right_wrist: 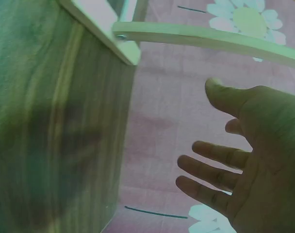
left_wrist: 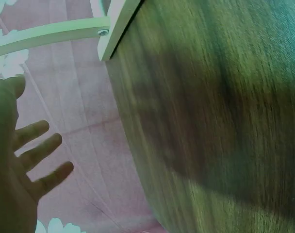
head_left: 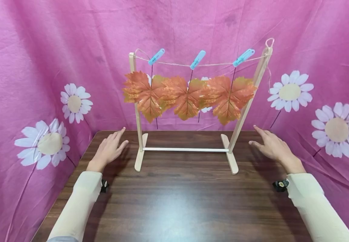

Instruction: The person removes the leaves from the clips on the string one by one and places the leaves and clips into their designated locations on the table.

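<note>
Wooden frame (head_left: 186,149) upright on brown bench (head_left: 174,205), string (head_left: 174,64) running across its post tops. Three orange leaves (head_left: 187,101) hang in a row along the frame, stems held in blue clothespins (head_left: 197,59) clipped to the string. Left hand (head_left: 109,148) near the frame's left post, right hand (head_left: 271,146) near its right post — both clear of it. Fingers (right_wrist: 208,171) of each hand extended, spread apart — pink flowered curtain (head_left: 174,20) behind the frame

leaves (head_left: 186,99) below string (head_left: 174,63), rack (head_left: 186,150) on table (head_left: 174,208), curtain (head_left: 174,23) behind
</note>
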The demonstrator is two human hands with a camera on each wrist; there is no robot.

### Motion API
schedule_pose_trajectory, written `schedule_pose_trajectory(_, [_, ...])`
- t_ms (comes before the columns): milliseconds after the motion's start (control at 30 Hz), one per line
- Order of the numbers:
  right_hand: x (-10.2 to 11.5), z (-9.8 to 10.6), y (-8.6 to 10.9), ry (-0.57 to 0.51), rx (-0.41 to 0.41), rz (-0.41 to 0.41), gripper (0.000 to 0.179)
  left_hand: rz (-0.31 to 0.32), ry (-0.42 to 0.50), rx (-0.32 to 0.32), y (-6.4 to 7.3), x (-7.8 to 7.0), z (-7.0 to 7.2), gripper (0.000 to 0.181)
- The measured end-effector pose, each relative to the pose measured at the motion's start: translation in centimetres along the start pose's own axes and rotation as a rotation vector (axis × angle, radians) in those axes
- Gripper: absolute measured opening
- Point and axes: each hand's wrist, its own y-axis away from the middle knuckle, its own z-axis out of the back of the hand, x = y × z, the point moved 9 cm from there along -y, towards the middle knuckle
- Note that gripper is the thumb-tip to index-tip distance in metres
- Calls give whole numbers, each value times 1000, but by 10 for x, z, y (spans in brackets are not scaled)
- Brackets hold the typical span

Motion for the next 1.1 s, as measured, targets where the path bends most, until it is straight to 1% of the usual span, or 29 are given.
schedule_pose_trajectory(133, [6,11,0,-30,-66,13,66,-30,-9,-89,0,-4,7,55])
schedule_pose_trajectory(300, [16,27,-1,-72,-138,46,41,-12,44,-176,2,-8,16,43])
schedule_pose_trajectory(400, [22,36,0,-82,-168,45,26,-7,75,-226,1,-13,24,34])
schedule_pose_trajectory(500, [29,45,1,-81,-206,43,16,-13,92,-270,0,-19,33,27])
schedule_pose_trajectory(633, [40,57,1,-70,-250,57,13,-12,112,-300,-3,-28,44,22])
schedule_pose_trajectory(733, [46,62,1,-67,-263,62,13,-5,126,-309,-5,-33,49,20])
schedule_pose_trajectory(867, [55,69,1,-73,-261,55,14,4,164,-312,-6,-40,56,17])
schedule_pose_trajectory(967, [63,75,1,-78,-258,53,15,6,209,-313,-8,-47,62,15])
schedule_pose_trajectory(1100, [75,83,2,-76,-267,73,14,-2,259,-336,-11,-55,70,12])
